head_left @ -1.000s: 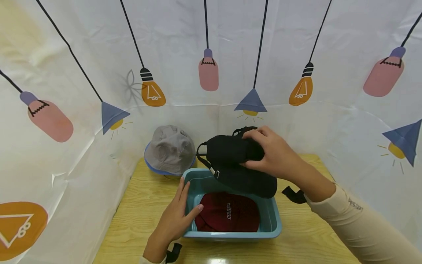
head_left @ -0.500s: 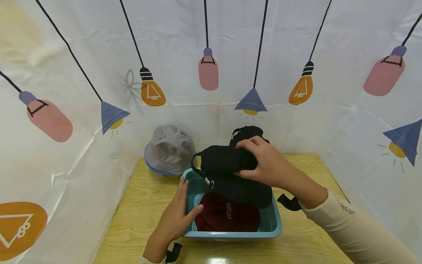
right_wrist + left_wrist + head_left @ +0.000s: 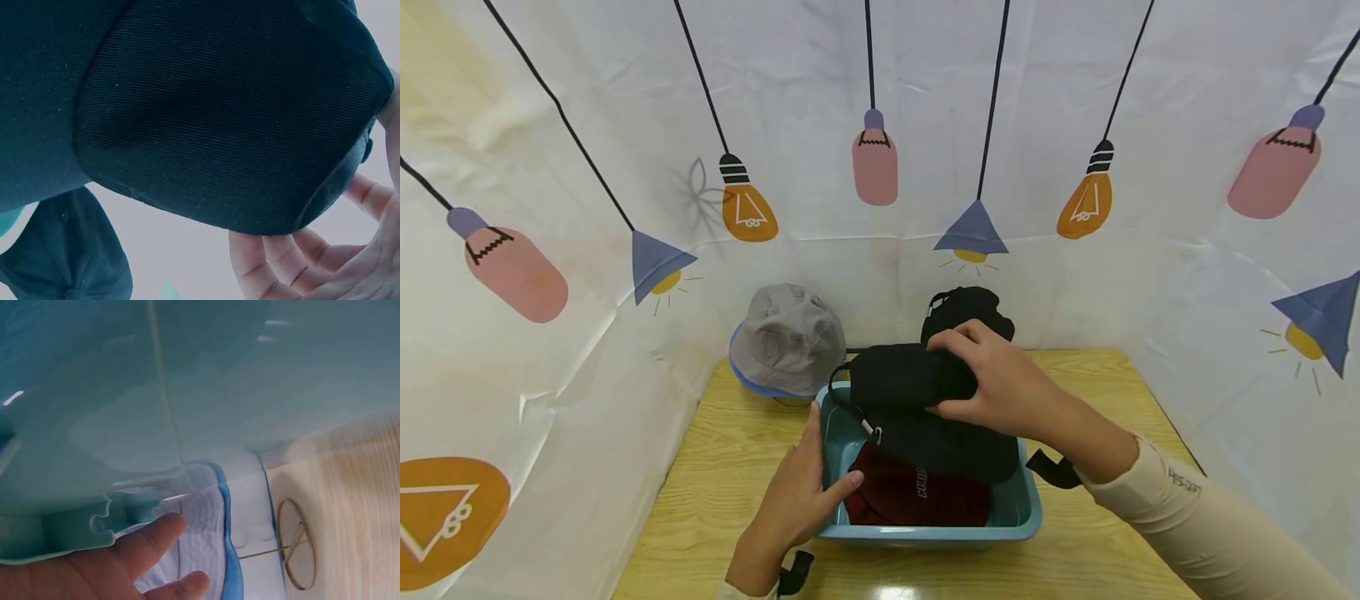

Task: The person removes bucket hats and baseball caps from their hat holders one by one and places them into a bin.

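Note:
My right hand (image 3: 1000, 385) grips a black cap (image 3: 917, 375) by its crown, fingers on the far side and thumb on the near side. The cap's strap hangs at the left and its brim slopes down over the blue basin (image 3: 1033, 510). In the right wrist view, the cap's dark ribbed cloth (image 3: 219, 125) fills most of the picture. A dark red cap (image 3: 917, 492) with white lettering lies in the basin, partly covered by the black one. My left hand (image 3: 797, 492) rests on the basin's left rim, fingers extended outside and thumb over the edge.
A grey bucket hat (image 3: 790, 342) with a blue edge stands behind the basin at the left. Another black cap (image 3: 967, 307) sits at the back, near the white printed sheet (image 3: 820, 275). The wooden table (image 3: 730, 467) spreads around the basin.
My right hand has brought the black cap down and slightly left over the basin, covering more of the red cap and uncovering the other black cap behind. My left hand stays at the rim.

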Available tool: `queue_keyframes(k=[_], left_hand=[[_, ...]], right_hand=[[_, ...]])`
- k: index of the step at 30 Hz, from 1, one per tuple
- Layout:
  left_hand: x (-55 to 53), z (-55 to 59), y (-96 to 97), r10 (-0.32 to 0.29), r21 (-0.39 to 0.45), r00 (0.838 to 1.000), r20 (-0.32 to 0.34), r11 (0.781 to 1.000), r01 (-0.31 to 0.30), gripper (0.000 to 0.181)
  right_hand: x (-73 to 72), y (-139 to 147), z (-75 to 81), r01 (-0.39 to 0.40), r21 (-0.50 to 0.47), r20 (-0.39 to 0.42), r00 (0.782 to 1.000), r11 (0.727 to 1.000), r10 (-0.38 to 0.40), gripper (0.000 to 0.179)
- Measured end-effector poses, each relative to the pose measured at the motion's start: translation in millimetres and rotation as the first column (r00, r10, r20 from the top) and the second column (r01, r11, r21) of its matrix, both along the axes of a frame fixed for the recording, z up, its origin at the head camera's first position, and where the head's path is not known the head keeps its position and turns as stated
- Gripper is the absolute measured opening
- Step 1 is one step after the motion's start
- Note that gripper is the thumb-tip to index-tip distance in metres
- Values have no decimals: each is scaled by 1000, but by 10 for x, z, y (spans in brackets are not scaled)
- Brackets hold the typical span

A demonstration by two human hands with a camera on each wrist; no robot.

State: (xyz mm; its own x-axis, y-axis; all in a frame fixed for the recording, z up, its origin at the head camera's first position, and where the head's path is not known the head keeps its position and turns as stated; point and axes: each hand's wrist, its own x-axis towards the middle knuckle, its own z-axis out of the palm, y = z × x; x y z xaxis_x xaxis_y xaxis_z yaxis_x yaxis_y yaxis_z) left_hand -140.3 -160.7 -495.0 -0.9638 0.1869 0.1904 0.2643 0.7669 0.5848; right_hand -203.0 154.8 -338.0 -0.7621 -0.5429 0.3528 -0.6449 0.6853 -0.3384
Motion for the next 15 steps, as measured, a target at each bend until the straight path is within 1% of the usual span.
queue_keyframes(k=[4, 10, 15], left_hand=[[8, 2, -7, -6, 17, 1000, 14, 1000, 6, 107], [2, -41, -30, -30, 38, 999, -34, 999, 31, 93], [11, -51, -34, -39, 46, 998, -57, 998, 41, 90]], right_hand=[[25, -36, -21, -13, 13, 4, 1000, 1000, 13, 66], [75, -84, -69, -28, 40, 5, 1000, 999, 28, 67], [114, -137, -94, -46, 73, -7, 999, 996, 46, 68]])
